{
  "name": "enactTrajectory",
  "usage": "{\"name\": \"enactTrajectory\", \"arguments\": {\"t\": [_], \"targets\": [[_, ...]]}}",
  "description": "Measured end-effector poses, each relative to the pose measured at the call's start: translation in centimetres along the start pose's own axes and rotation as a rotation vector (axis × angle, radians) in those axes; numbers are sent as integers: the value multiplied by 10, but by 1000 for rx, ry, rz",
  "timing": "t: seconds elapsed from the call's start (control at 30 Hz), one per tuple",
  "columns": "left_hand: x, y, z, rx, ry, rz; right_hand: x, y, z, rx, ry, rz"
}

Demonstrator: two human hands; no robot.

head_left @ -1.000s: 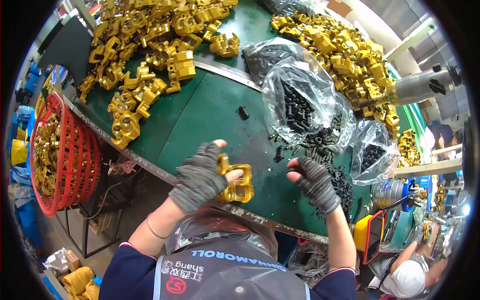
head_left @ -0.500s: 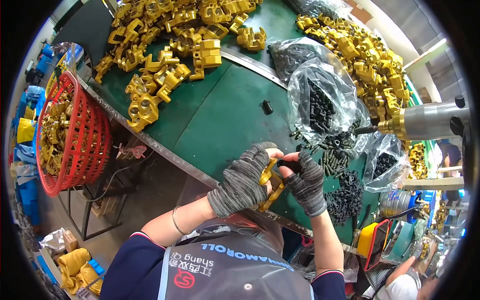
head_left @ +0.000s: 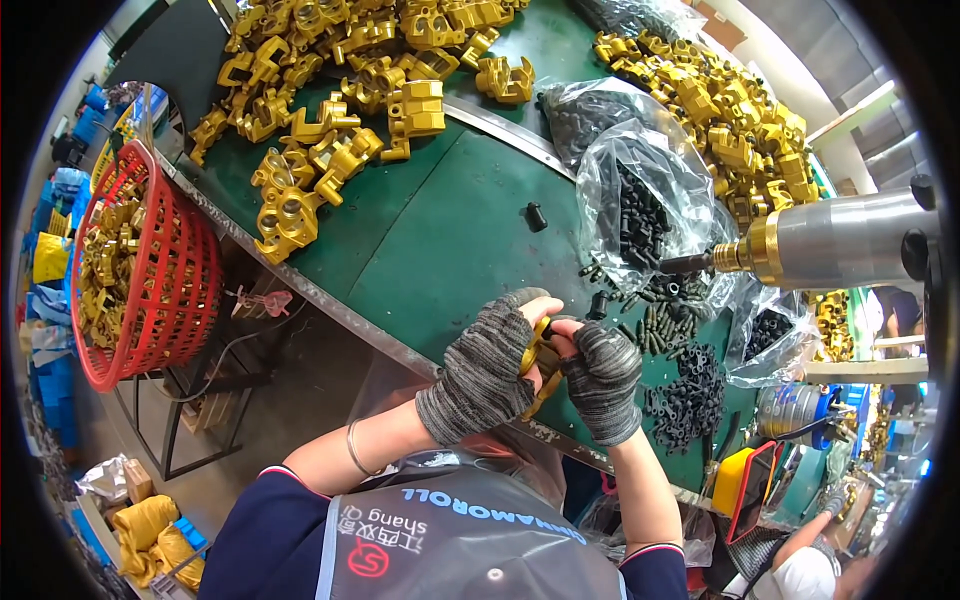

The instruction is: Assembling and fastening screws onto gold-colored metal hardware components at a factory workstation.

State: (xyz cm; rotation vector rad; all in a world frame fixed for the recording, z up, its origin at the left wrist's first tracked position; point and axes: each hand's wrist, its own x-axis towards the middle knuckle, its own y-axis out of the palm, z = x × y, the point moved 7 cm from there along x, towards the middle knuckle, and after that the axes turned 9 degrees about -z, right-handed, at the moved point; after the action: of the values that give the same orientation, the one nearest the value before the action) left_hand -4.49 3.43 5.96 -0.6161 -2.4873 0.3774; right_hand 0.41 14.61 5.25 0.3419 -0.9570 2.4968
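In the head view, my left hand (head_left: 485, 365), in a grey fingerless knit glove, grips a gold metal caliper (head_left: 547, 390) at the near edge of the green table. My right hand (head_left: 605, 385), gloved alike, is closed, its thumb and fingertips against the caliper's upper right side. Whatever is between those fingertips is hidden. Just beyond the right hand a black rubber sleeve (head_left: 598, 305) stands on the table, and another black sleeve (head_left: 536, 216) lies farther off. To the right are a heap of small black rubber parts (head_left: 685, 395) and dark pins (head_left: 660, 325).
Gold calipers are piled far left (head_left: 330, 150) and far right (head_left: 720, 110). Clear bags of black parts (head_left: 640, 200) lie between. A grey cylindrical tool (head_left: 830, 240) juts in from the right. A red basket (head_left: 165, 290) of gold parts stands left. Another person's arm (head_left: 805, 540) shows lower right.
My right hand has moved slightly left and down onto the caliper; the black sleeve it pinched is now out of sight. The grey tool's tip has shifted left.
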Motion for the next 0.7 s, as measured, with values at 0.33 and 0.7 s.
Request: {"name": "enactTrajectory", "arguments": {"t": [0.33,0.7], "targets": [[-5,9,7,-128,51,45,20,9,-11,46,267,222],[43,-3,5,-271,-68,-139,14,10,-33,707,588,311]]}}
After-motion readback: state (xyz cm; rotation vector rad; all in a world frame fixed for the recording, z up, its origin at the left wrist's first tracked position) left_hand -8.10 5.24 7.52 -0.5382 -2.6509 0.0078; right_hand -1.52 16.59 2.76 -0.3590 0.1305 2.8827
